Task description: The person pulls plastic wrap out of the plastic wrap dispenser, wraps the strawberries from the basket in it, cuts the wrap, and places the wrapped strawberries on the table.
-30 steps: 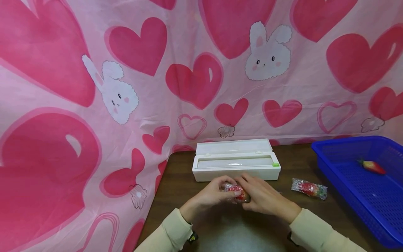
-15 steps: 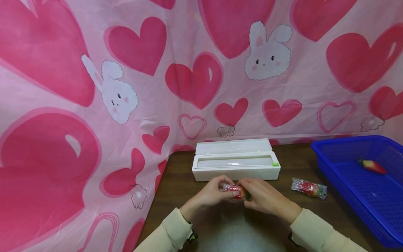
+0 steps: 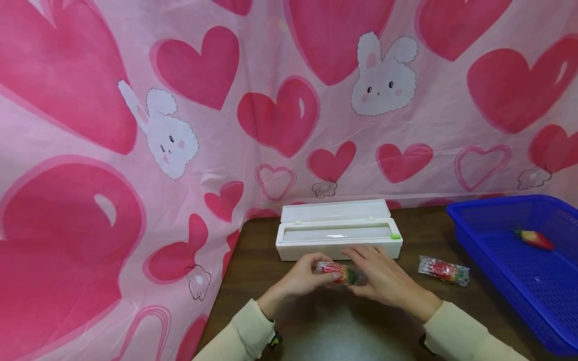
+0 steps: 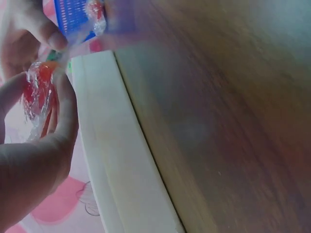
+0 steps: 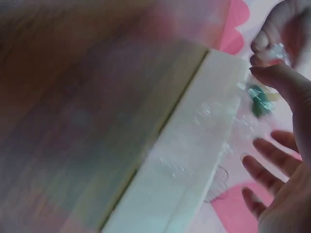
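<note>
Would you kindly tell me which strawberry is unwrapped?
The strawberry in the blue basket; the held strawberry and the tabletop strawberry are in clear film.

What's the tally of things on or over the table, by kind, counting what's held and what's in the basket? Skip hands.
Wrapped strawberries: 2 (one in the left hand, one on the table)
Unwrapped strawberry: 1
Blue basket: 1
White box: 1
Total: 5
</note>
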`<move>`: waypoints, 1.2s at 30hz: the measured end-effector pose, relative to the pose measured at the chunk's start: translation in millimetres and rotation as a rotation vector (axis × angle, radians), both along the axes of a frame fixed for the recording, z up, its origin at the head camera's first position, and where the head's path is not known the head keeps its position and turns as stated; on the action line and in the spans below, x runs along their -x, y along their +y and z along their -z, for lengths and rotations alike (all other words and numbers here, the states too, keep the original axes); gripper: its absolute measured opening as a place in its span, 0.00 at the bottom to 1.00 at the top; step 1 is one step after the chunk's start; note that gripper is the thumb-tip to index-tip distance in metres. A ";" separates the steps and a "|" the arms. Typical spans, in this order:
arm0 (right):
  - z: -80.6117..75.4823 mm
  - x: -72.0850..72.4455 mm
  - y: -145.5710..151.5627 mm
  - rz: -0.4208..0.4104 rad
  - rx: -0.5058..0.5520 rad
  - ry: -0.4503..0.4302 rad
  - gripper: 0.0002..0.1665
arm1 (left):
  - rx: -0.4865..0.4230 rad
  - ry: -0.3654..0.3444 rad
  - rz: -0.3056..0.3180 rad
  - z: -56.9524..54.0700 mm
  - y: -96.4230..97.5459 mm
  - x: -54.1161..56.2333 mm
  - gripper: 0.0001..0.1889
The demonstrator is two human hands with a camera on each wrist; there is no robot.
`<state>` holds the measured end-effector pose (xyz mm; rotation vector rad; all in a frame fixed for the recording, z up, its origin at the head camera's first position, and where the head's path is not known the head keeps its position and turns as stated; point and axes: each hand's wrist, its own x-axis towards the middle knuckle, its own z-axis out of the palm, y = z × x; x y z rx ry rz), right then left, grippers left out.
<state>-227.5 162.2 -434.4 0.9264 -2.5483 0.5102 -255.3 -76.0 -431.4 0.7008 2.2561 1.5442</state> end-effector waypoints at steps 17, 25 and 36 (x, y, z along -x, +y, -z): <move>6.6 0.0 9.3 -0.110 0.245 -0.292 0.50 | -0.097 -0.058 0.023 -0.3 1.8 -0.6 0.14; 4.7 -2.1 6.9 -0.143 0.351 -0.335 0.49 | -0.155 -0.099 -0.016 1.2 4.7 -0.9 0.13; 6.2 -3.3 8.5 -0.262 0.537 -0.506 0.46 | -0.211 -0.154 -0.005 2.0 3.8 -1.0 0.13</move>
